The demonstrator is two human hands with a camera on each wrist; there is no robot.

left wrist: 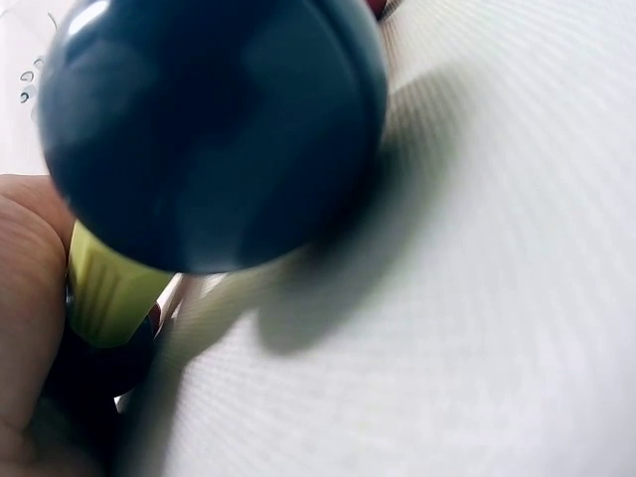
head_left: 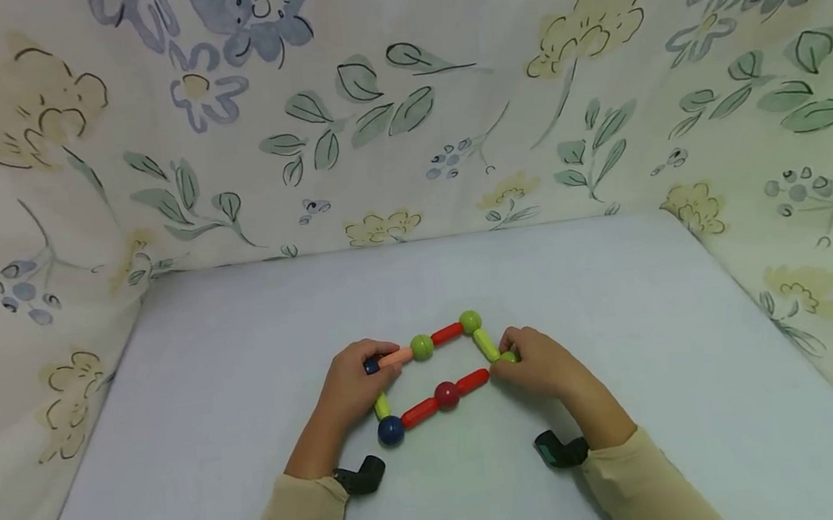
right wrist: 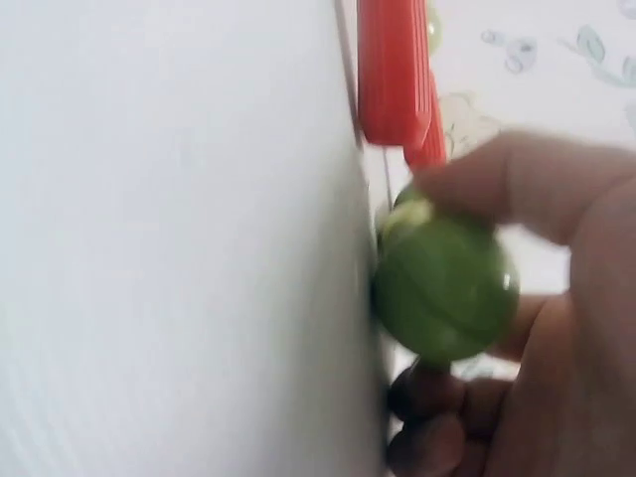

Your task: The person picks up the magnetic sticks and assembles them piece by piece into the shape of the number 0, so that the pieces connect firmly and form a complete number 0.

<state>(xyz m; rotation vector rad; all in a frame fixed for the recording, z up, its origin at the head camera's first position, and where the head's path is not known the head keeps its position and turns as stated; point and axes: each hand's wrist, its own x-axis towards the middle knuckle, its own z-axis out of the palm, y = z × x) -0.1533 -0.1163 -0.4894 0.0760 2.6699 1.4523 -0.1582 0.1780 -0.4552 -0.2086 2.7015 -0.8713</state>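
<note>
Toy building rods and balls lie joined in a loop in the head view. My left hand (head_left: 342, 388) pinches an orange rod (head_left: 397, 357), with a dark blue ball (head_left: 371, 366) partly hidden in its grasp. Below that hand, a yellow-green rod (head_left: 381, 406) meets a large dark blue ball (head_left: 391, 431), seen close up in the left wrist view. My right hand (head_left: 543, 362) pinches a green ball (right wrist: 447, 288) at the end of another yellow-green rod (head_left: 486, 345). A small gap separates this ball from the free end of a red rod (head_left: 473, 381).
At the loop's far side, a red rod (head_left: 447, 334) joins two green balls, one at the far corner (head_left: 470, 322). A dark red ball (head_left: 447, 395) sits between two red rods on the near side. The white table (head_left: 242, 327) ends at a flower-printed cloth (head_left: 387, 112).
</note>
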